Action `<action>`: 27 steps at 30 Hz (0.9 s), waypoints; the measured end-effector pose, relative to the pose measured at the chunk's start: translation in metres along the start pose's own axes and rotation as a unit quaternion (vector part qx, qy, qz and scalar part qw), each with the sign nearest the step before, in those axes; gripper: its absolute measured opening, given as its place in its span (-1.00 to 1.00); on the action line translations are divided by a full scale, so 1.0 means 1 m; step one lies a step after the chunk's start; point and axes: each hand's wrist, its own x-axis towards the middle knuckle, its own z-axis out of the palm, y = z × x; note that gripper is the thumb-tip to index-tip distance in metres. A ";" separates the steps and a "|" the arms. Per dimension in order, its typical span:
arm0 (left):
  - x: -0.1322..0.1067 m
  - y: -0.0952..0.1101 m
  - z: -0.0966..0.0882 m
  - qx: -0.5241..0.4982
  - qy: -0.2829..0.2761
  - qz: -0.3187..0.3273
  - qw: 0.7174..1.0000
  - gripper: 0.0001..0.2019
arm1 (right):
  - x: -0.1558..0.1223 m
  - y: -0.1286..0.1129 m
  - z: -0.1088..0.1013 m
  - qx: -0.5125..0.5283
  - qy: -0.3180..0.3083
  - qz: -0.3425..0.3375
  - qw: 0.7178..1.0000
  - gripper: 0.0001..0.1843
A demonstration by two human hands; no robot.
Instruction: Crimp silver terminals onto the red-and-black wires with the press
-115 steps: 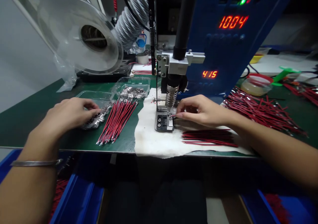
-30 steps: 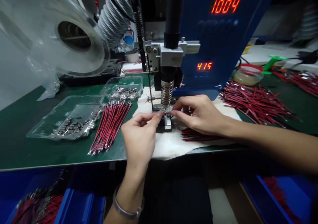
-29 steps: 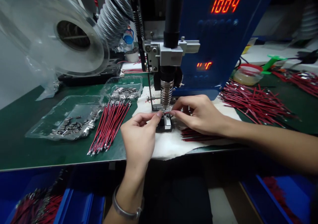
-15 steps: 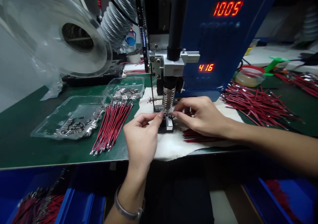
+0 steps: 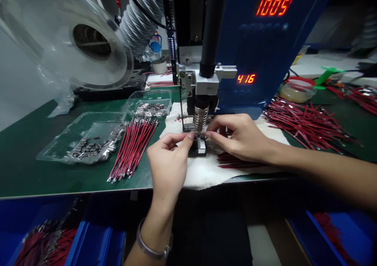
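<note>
My left hand [image 5: 169,156] is closed in a pinch of thumb and forefinger, just left of the tip of the soldering machine's spring-wrapped head [image 5: 200,118]. From the other side my right hand [image 5: 241,138] pinches close to the same spot. What lies between the fingertips is too small and covered to make out. Below them, a small metal fixture block [image 5: 201,145] stands on a white cloth [image 5: 203,175]. Red and black wires [image 5: 235,160] rest on the cloth, partly under my right hand.
Left on the green table are a bundle of red-black wires [image 5: 134,148] and a clear tray [image 5: 53,152] of small metal cylinders. A larger wire pile [image 5: 306,124] lies right. Behind stands the blue machine housing [image 5: 253,42]; a clear reel [image 5: 118,61] is at upper left.
The machine's head has come down slightly toward the fingertips. Both hands keep nearly the same place and pinch; the view has shifted a little.
</note>
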 end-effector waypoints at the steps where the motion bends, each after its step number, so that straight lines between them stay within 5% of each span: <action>1: 0.000 0.000 0.000 0.000 -0.001 0.000 1.000 -0.76 | 0.000 0.000 0.000 0.000 -0.001 -0.001 1.000 -0.91; 27: -0.001 -0.001 -0.002 -0.001 -0.030 0.007 1.000 -0.76 | 0.000 0.000 0.000 -0.017 0.003 -0.051 0.999 -0.94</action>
